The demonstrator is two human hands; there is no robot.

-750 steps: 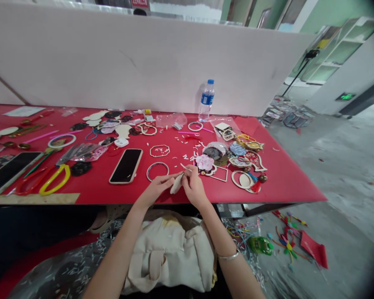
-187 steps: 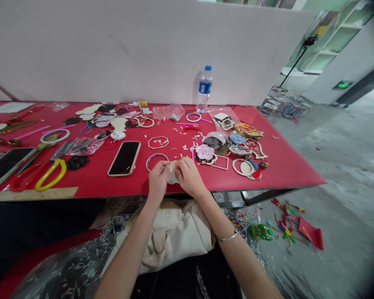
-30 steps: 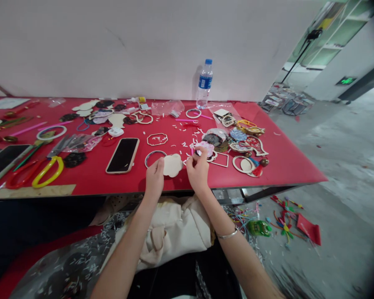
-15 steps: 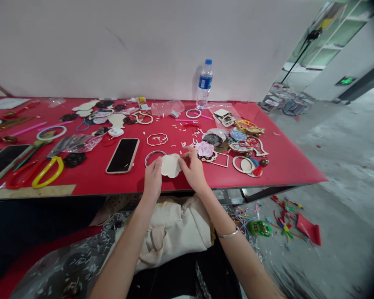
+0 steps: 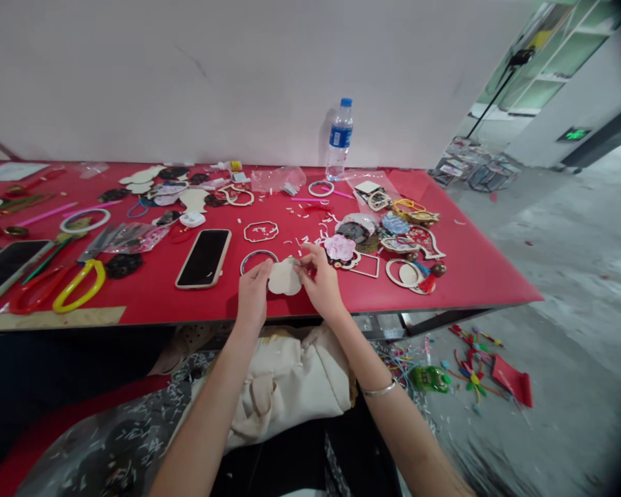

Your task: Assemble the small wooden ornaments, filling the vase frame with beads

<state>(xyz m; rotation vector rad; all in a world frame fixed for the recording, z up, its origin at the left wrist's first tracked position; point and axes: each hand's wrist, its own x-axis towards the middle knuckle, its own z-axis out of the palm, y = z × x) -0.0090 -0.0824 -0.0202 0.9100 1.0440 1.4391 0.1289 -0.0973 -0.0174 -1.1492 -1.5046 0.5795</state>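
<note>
My left hand [image 5: 252, 293] grips the left edge of a pale, flower-shaped wooden cutout [image 5: 284, 277], held just above the red table [image 5: 466, 286] near its front edge. My right hand [image 5: 321, 283] is closed in a pinch at the cutout's upper right edge; what the fingertips pinch is too small to make out. A metal ring [image 5: 257, 259] lies just beyond my left hand. A pink flowered piece [image 5: 340, 247] lies just beyond my right hand, among white paper scraps.
A phone [image 5: 203, 257] lies left of my hands, yellow-handled scissors [image 5: 80, 284] further left. Wooden frames and tasselled ornaments [image 5: 411, 250] crowd the right side. A water bottle [image 5: 339, 140] stands by the white partition. A cream bag [image 5: 284, 386] rests on my lap. Litter covers the floor at right.
A second ago my right hand was reaching beside the pink flowered piece; it has come back to the cutout and pinches at its edge. My left hand has kept hold of the cutout.
</note>
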